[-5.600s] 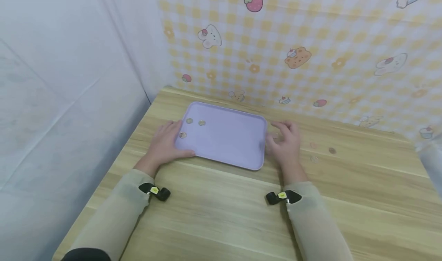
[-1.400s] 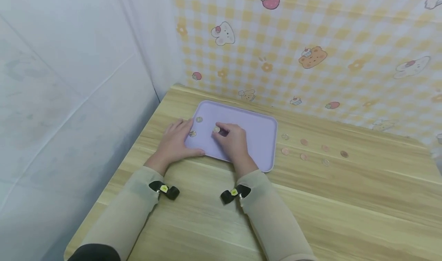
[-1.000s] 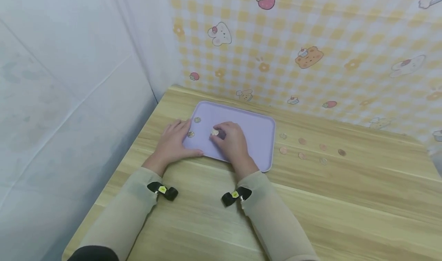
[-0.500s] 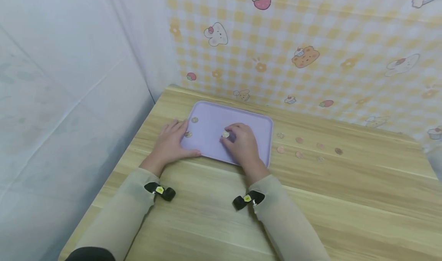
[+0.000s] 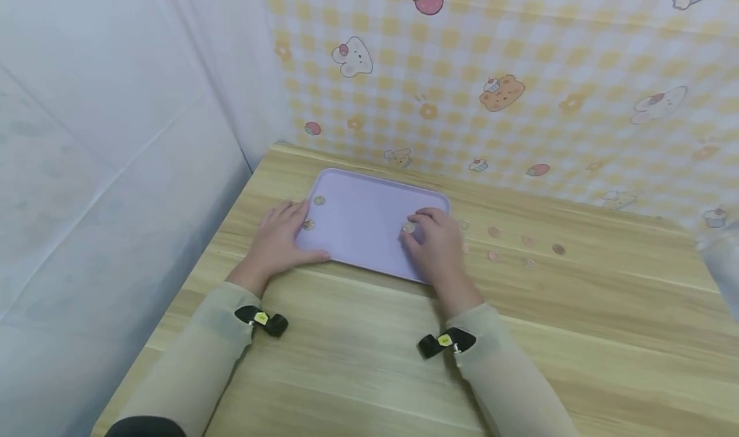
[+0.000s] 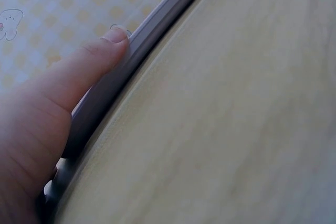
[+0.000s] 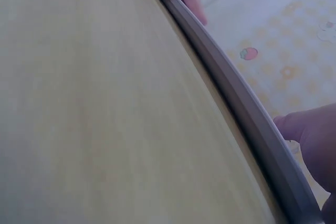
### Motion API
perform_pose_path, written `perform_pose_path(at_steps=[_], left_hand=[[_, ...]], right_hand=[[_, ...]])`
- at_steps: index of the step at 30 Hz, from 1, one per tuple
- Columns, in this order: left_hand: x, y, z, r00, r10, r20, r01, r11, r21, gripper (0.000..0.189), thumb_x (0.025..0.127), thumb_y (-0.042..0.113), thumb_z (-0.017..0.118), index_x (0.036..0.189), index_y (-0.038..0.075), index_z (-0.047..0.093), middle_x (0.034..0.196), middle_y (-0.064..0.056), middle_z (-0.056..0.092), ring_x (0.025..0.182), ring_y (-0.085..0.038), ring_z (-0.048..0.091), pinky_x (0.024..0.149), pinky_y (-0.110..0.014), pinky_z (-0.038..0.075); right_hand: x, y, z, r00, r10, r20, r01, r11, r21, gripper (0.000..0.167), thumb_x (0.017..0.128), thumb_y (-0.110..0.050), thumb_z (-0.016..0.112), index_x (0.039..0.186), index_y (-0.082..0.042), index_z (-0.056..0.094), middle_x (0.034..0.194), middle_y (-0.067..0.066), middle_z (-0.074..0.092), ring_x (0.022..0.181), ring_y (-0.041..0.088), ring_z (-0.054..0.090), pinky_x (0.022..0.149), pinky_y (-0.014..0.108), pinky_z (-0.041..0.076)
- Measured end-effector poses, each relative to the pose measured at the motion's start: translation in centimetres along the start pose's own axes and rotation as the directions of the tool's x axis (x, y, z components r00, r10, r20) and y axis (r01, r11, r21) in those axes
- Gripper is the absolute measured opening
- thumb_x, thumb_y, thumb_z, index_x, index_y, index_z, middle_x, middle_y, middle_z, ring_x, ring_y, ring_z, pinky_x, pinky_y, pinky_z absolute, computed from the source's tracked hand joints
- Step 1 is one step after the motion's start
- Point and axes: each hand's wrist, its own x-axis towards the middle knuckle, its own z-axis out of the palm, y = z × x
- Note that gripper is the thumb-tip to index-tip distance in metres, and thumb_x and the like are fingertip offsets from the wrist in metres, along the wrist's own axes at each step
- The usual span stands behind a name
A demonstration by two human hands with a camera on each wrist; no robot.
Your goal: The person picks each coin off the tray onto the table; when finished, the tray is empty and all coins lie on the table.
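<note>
A lilac tray (image 5: 369,212) lies flat on the wooden table. My left hand (image 5: 276,241) rests against its near left corner, fingers at the left edge and thumb along the front rim; the left wrist view shows that thumb (image 6: 89,66) lying straight against the rim. Between thumb and fingertips, my right hand (image 5: 435,241) pinches a coin (image 5: 408,227) above the tray's right part. Two more coins stay in the tray by the left edge, a back coin (image 5: 319,200) and a front coin (image 5: 308,224). In the right wrist view, the pinched coin is not clearly visible.
Right of the tray, several coins lie in two rough rows on the table (image 5: 358,360), among them a copper-coloured coin (image 5: 493,231), a dark coin (image 5: 559,249) and a silvery coin (image 5: 529,264). A checked cloth (image 5: 462,71) hangs behind, a white sheet (image 5: 115,135) at left.
One of three coins seen in the tray earlier is now in my right hand, carried rightward across the tray. More coins show at right than in the oldest frame. My left hand keeps its place.
</note>
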Motion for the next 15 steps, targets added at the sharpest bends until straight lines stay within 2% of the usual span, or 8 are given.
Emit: perform_pose_path(at_steps=[6,11,15], left_hand=[[0.1,-0.1,-0.1,1.0,0.016,-0.01,-0.015,1.0,0.02,0.132,0.075,0.074,0.082,0.168,0.0,0.025,0.17,-0.02,0.034,0.159,-0.045,0.019,0.129,-0.061,0.009],[-0.1,-0.2,-0.1,1.0,0.012,-0.006,-0.012,1.0,0.019,0.132,0.076,0.074,0.082,0.169,0.0,0.025,0.171,-0.019,0.034,0.159,-0.045,0.019,0.129,-0.061,0.008],[-0.2,0.0,0.2,1.0,0.01,-0.007,-0.01,1.0,0.018,0.132,0.076,0.076,0.081,0.169,0.001,0.025,0.171,-0.018,0.034,0.159,-0.045,0.019,0.129,-0.061,0.008]], right_hand=[[-1.3,1.6,-1.9,0.998,-0.002,-0.07,0.001,1.0,-0.016,0.028,0.086,-0.016,0.09,0.107,-0.001,0.08,0.119,0.015,0.074,0.116,0.037,0.064,0.108,0.053,0.045],[-2.1,2.7,-2.7,0.99,-0.027,-0.138,0.028,1.0,0.006,0.03,0.082,-0.014,0.093,0.105,0.001,0.079,0.117,0.018,0.074,0.113,0.04,0.065,0.105,0.058,0.044],[-2.6,3.6,-3.3,0.99,0.006,-0.14,-0.006,1.0,0.003,0.031,0.081,-0.016,0.094,0.103,0.0,0.08,0.115,0.017,0.074,0.111,0.039,0.066,0.101,0.06,0.041]])
